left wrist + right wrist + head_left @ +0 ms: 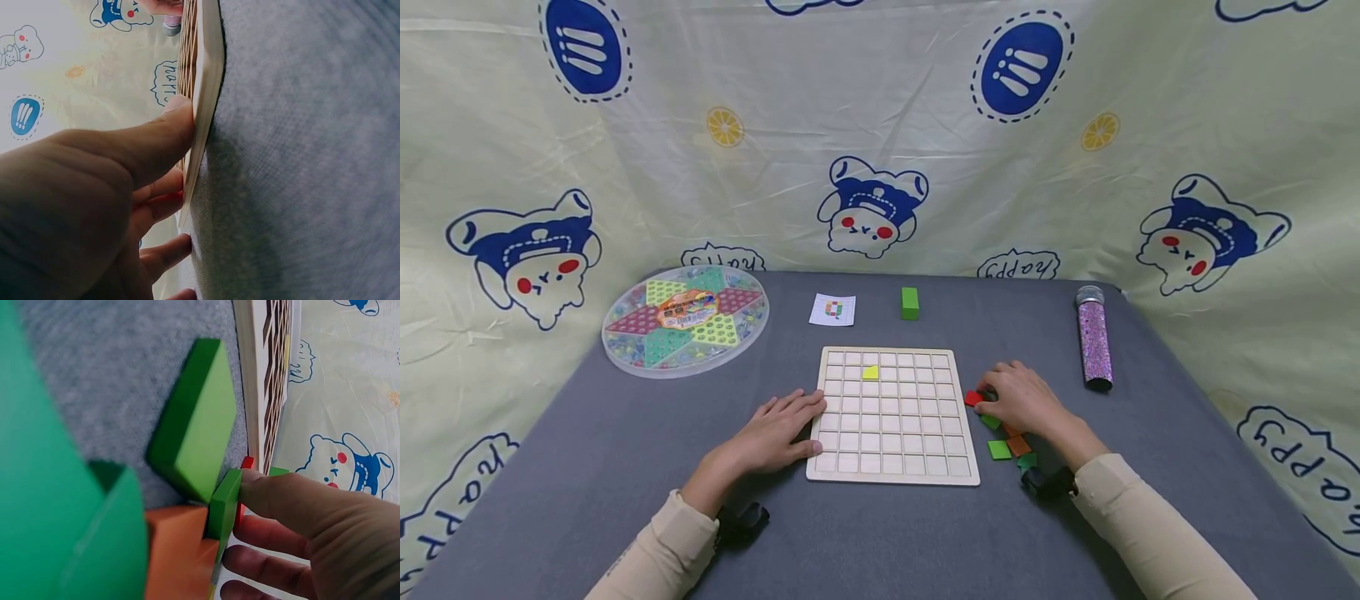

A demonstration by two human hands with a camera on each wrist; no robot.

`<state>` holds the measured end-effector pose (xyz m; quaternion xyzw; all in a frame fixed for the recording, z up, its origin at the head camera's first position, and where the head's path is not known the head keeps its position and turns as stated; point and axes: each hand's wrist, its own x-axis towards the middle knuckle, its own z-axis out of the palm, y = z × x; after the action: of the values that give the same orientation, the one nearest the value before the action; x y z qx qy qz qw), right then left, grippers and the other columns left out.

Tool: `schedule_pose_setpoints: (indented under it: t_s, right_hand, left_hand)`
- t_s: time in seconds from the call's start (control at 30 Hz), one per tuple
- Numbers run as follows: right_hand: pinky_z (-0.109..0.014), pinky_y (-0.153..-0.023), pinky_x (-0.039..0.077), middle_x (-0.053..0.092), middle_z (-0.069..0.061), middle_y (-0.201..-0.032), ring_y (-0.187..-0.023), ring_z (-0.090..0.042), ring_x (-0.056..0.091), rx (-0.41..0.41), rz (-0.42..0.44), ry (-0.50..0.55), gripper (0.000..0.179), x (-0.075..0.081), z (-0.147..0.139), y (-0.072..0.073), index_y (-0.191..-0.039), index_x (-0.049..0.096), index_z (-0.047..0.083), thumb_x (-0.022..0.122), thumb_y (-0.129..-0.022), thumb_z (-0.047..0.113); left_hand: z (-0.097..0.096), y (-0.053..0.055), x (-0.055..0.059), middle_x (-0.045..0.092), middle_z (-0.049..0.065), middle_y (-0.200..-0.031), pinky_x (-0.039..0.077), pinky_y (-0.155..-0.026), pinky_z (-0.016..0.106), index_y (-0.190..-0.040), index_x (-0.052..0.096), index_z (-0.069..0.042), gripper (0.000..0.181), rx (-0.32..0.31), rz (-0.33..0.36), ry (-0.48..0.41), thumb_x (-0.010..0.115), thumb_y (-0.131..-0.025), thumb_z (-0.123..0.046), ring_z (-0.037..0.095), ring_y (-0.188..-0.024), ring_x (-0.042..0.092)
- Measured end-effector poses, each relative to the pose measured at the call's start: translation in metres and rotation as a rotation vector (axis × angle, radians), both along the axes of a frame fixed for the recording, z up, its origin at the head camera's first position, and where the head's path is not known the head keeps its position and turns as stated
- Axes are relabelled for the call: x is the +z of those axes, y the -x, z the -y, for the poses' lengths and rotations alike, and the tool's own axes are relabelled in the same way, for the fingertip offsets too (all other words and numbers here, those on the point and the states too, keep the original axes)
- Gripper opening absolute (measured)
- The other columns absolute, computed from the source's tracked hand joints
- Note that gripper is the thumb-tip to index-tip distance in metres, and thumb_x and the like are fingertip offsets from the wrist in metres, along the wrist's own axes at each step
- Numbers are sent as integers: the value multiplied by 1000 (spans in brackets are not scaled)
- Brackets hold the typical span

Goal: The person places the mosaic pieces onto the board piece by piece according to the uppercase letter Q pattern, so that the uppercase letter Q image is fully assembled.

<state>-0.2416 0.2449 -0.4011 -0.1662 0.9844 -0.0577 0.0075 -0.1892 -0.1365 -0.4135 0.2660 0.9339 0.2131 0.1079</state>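
A pale wooden grid board (891, 472) lies on the table with one yellow tile (870, 372) in an upper square. My left hand (778, 433) rests along its left edge, fingers spread and relaxed; in the left wrist view the thumb (169, 128) touches the board's side (209, 69). To the right of the board, my right hand (1022, 400) pinches a red tile (973, 398) between thumb and fingers. Below that hand lie loose tiles: a light green tile (999, 450), an orange tile (1018, 446) and a darker green tile (1027, 461), with others partly hidden.
Behind the board are a small patterned card (832, 309) and an upright green block (910, 303). A round clear-lidded game box (685, 321) sits at the back left. A glittery pink microphone (1094, 339) lies at the right. A printed curtain (880, 125) hangs behind the table.
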Motion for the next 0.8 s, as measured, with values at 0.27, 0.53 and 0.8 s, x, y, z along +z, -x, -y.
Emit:
schedule_pose_setpoints:
  t_s: [0.27,0.53,0.8]
  right_hand:
    - [-40,-69,43,64,-9,-101,-85,-24,51,11,-12,6,24,-1,-3,0,-95,72,12,73,-81,32]
    - [-42,-72,43,65,-8,-100,-86,-24,51,15,-26,8,23,0,-3,0,-95,71,11,72,-82,31]
    - [-40,-73,45,66,-5,-98,-86,-22,52,45,-81,12,24,8,11,-2,-98,71,12,71,-83,32]
  left_hand:
    - [0,0,0,29,11,-155,14,-113,61,-147,33,-6,63,0,-1,-3,57,-94,-32,36,-145,20]
    - [0,0,-1,29,10,-155,13,-114,61,-147,33,-7,63,7,4,0,56,-94,-32,36,-145,19]
    - [0,0,-1,29,10,-155,13,-114,61,-147,33,-7,63,10,11,-5,57,-94,-32,36,-145,19]
